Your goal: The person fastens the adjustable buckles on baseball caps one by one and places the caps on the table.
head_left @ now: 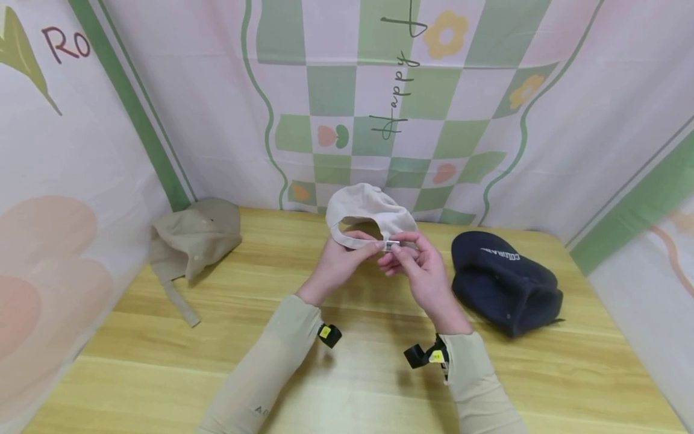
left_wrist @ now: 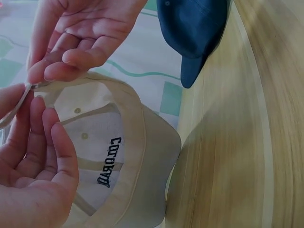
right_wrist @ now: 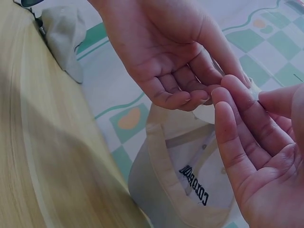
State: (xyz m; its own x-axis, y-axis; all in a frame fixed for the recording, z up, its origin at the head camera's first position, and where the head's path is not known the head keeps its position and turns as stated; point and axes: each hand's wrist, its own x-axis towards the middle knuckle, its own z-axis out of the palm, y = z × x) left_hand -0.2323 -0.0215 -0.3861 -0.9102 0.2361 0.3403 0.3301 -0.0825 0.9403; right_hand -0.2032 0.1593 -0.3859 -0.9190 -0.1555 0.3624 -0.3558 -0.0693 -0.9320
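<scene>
A cream baseball cap (head_left: 374, 205) is held up near the back of the table, its rear opening facing me. My left hand (head_left: 337, 265) pinches the cap's back strap (head_left: 349, 241) between thumb and fingers. At the strap's right end, my right hand (head_left: 425, 274) pinches the small metal buckle (head_left: 392, 245). Both hands' fingertips meet close together there. Inside the cap (left_wrist: 133, 166), the left wrist view shows reversed dark lettering through the fabric. The right wrist view shows the brim side (right_wrist: 142, 185) low, near the tabletop; fingers mostly hide the buckle there.
On the left of the wooden table (head_left: 368, 374) lies a khaki cap (head_left: 197, 238), its strap hanging loose toward me. To the right rests a navy cap (head_left: 504, 280) with white lettering. Printed cloth (head_left: 379, 90) stands behind the table and along both sides.
</scene>
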